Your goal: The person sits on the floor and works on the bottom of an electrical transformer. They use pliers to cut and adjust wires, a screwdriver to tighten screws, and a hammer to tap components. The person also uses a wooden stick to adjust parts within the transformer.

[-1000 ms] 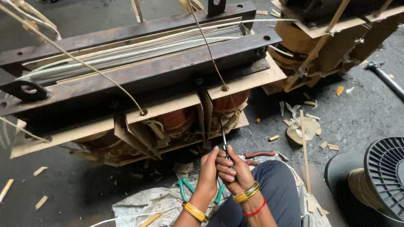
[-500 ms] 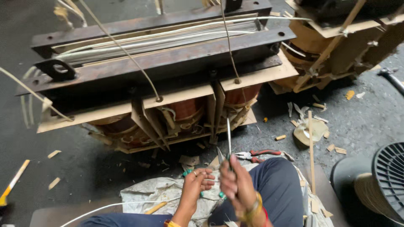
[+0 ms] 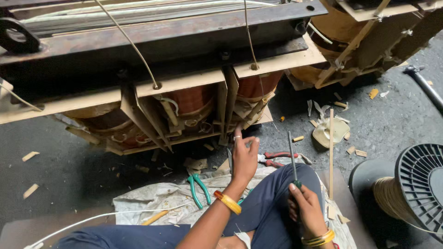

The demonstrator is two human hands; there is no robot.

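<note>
Far left: a lifting eye [image 3: 16,39] on the rusty steel frame [image 3: 152,37] of a big transformer lying on the floor [image 3: 60,170], with wood chips [image 3: 30,156] scattered below. Beneath the frame, copper-coloured coils [image 3: 191,101] between pale wooden spacers [image 3: 138,115]; stiff wires [image 3: 131,44] rising through holes in the board above. Lower down, a crumpled cloth [image 3: 152,203] spread on the floor, carrying green-handled pliers [image 3: 198,186] and a yellow stick [image 3: 154,217]. Centre: left hand [image 3: 243,157], ring and orange bangle on, reaching up to the coil's lower edge, fingers loosely curled, nothing gripped, fingertips just touching the packing near a spacer. Just beside, red-handled pliers [image 3: 277,159] lying on the cloth. Right of that: right hand [image 3: 307,210], grip closed round the handle of a screwdriver [image 3: 292,159], shaft pointing up towards the coil, tip well short of it. Further right, a thin wooden strip [image 3: 331,152], torn paper scraps [image 3: 330,131], then a black spool of wire [image 3: 417,189] at the edge. Judging by the litter of chips and scraps, some packing already out; coils, spacers and wires mostly in place, so much left.
</note>
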